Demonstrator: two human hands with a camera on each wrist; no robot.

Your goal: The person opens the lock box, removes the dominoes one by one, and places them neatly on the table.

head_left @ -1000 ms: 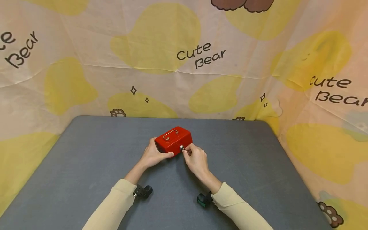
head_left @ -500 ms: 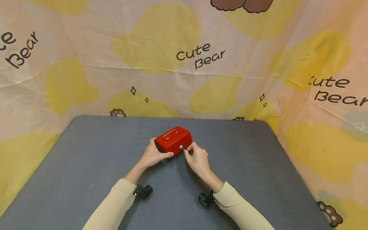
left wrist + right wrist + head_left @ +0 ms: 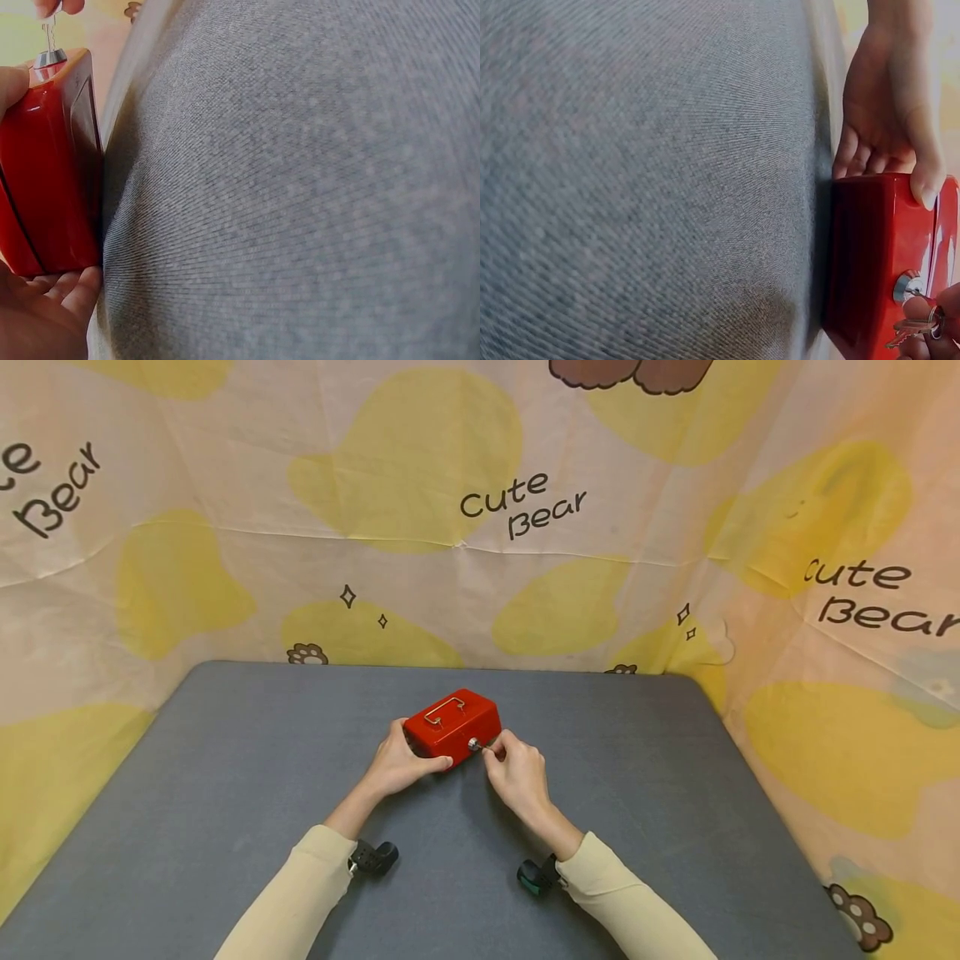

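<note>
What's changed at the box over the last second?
The right hand has eased slightly back and rightward from the lock, pinching the key, with more of it now showing. Nothing was let go. The left hand's grip and the red box look unchanged.

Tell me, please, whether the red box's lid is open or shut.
Shut: the lid sits down on the red box, with just a thin dark seam between them in the right wrist view.
</note>
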